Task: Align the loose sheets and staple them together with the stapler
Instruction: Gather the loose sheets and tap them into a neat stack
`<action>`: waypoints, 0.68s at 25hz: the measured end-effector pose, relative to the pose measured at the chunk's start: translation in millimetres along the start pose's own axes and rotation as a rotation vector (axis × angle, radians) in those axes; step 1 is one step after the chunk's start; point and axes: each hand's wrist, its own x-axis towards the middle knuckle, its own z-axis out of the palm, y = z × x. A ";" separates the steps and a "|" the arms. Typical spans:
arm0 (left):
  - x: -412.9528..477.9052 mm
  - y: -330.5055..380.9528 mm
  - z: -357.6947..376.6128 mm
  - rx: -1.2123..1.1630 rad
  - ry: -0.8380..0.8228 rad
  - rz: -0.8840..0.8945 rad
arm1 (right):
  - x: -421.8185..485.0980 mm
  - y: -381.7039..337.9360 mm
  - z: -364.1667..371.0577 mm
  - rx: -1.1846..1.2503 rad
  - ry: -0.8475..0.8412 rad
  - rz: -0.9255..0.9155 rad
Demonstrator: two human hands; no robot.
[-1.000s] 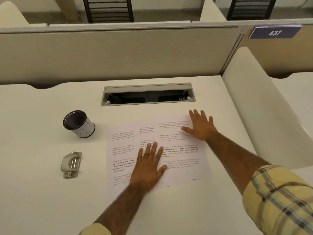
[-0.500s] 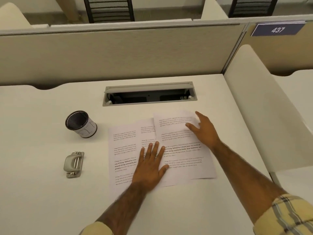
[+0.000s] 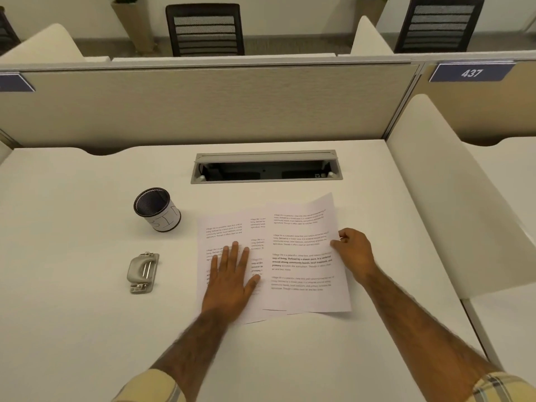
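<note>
Three printed white sheets lie fanned and overlapping on the white desk. The top sheet (image 3: 301, 256) is the rightmost, and its far right corner is lifted off the desk. My right hand (image 3: 352, 250) pinches that sheet's right edge between thumb and fingers. My left hand (image 3: 233, 278) rests flat, fingers spread, on the leftmost sheet (image 3: 223, 230) and on the narrow strip of the middle sheet (image 3: 257, 245). A small grey stapler (image 3: 143, 272) lies on the desk to the left of the sheets, away from both hands.
A black mesh pen cup (image 3: 157, 208) with a white label stands behind the stapler. An open grey cable tray (image 3: 266, 166) is set into the desk beyond the sheets. A beige partition (image 3: 203, 103) closes the back and a white side panel (image 3: 452, 204) the right.
My right hand slid from the top sheet's far part to its right edge and took hold of it, raising the far corner. My left hand shifted left onto the lower sheets.
</note>
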 end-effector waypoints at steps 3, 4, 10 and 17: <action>-6.0 -13.2 0.4 0.023 -0.021 0.037 | -7.0 -4.0 19.9 -0.087 -0.073 -0.095; -7.0 -13.2 1.8 0.030 -0.018 0.057 | -9.9 -8.0 26.2 -0.144 -0.106 -0.143; -8.7 -10.3 14.2 0.024 0.032 0.061 | 6.2 -36.5 35.7 -0.838 -0.359 -0.446; -12.5 -6.8 10.9 0.002 0.009 0.062 | 58.1 -65.2 28.4 -0.908 -0.382 -0.345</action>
